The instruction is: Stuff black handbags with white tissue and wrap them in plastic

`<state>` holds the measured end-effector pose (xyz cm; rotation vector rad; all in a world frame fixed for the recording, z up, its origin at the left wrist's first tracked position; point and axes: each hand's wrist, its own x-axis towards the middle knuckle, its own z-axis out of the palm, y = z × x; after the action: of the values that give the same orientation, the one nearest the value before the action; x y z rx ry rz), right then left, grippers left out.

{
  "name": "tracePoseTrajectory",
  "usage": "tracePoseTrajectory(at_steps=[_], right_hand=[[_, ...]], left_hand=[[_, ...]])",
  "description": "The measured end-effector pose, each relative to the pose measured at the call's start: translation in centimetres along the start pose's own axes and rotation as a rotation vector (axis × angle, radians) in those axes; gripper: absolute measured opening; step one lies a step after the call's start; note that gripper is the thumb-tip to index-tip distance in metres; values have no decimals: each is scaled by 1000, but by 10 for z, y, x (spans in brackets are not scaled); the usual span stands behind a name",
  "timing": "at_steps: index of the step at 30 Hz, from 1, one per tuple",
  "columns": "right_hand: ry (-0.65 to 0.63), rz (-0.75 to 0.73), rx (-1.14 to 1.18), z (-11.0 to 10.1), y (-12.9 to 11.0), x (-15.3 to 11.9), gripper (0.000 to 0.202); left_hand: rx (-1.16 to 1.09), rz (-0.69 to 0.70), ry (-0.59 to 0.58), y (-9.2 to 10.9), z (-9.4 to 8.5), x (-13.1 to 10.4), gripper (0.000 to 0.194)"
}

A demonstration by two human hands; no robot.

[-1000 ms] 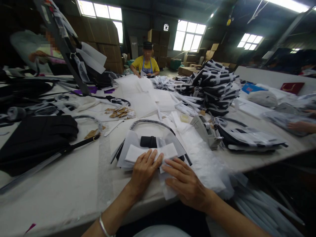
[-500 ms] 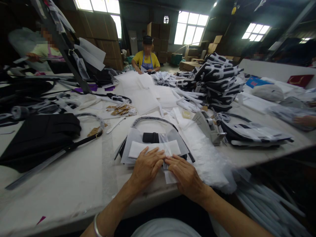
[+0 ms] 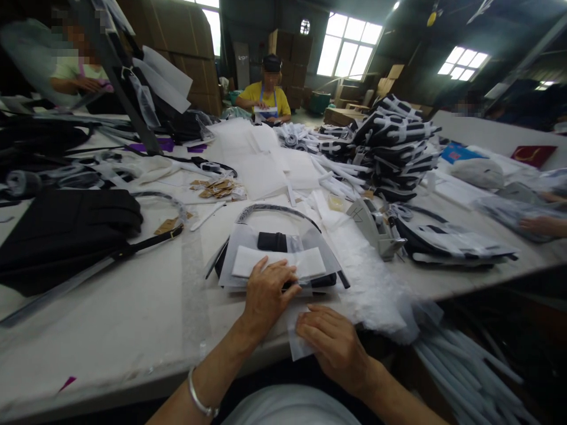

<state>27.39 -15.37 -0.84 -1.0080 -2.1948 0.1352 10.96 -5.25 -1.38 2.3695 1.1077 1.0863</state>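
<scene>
A black handbag (image 3: pixel 330 280) lies in front of me with translucent wrapping sheet (image 3: pixel 228 260) spread over it. Its handle (image 3: pixel 279 209), in clear wrap, arches away from me. On the sheet rests a folded strip of white foam (image 3: pixel 245 262), below a black strap tab (image 3: pixel 271 241). My left hand (image 3: pixel 270 289) lies over the foam's front edge, fingers spread and pressing down. Nearer the table edge, my right hand (image 3: pixel 332 339) is closed on a small piece of translucent film (image 3: pixel 299 348). Its fingertips cover part of the film.
To the left lies another black bag (image 3: pixel 71 236). A tape dispenser (image 3: pixel 376 227), crumpled white packing sheet (image 3: pixel 367 289) and a partly wrapped bag (image 3: pixel 456 239) are on the right. Wrapped bags (image 3: pixel 394 141) are stacked behind. A person in yellow (image 3: pixel 264 97) works across the table.
My right hand has drawn back from the bag toward the table edge, carrying the film piece. My left hand stays on the foam. The view has shifted slightly.
</scene>
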Motion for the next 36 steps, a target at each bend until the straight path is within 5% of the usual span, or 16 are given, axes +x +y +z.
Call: tracePoseTrajectory(at_steps=[7, 12, 17, 22, 28, 36], right_hand=[[22, 37, 15, -5, -10, -2, 23], [-59, 43, -11, -27, -5, 26, 24], [-176, 12, -157, -43, 20, 76, 19], [-272, 120, -226, -38, 64, 109, 20], [-455, 319, -104, -25, 101, 118, 15], [-497, 373, 206, -59, 91, 129, 20]], left_hand=[[39, 150, 52, -9, 9, -6, 8], [92, 201, 69, -8, 10, -10, 8], [84, 180, 78, -5, 8, -14, 21], [28, 112, 33, 2, -2, -13, 25], [35, 34, 115, 5, 2, -11, 28], [106, 6, 147, 4, 8, -6, 26]])
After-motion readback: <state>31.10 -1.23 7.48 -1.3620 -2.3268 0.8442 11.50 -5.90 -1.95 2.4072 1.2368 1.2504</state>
